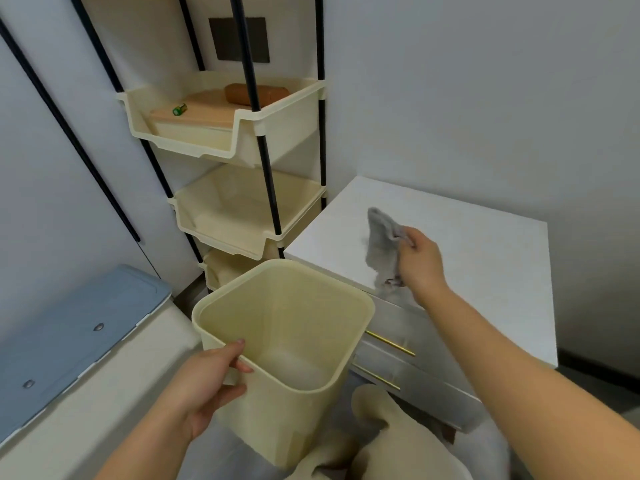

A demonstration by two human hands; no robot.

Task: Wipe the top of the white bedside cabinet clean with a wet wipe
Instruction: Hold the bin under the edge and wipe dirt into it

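Note:
The white bedside cabinet [478, 251] stands at the right, its flat top bare. My right hand [420, 263] is above the top's front left part and grips a crumpled grey wet wipe [382, 249], which hangs down from my fingers and looks soiled at its lower end. My left hand [211, 379] holds a cream plastic bin [291, 344] by its near rim, thumb inside, just left of and below the cabinet's front edge. The bin looks empty inside.
A cream three-tier rack [242, 202] on black poles stands behind the bin, with a wooden board, a brown roll and a small green item in its top tray. A blue-lidded box [69, 337] sits at the left. The cabinet drawers have gold handles [391, 342].

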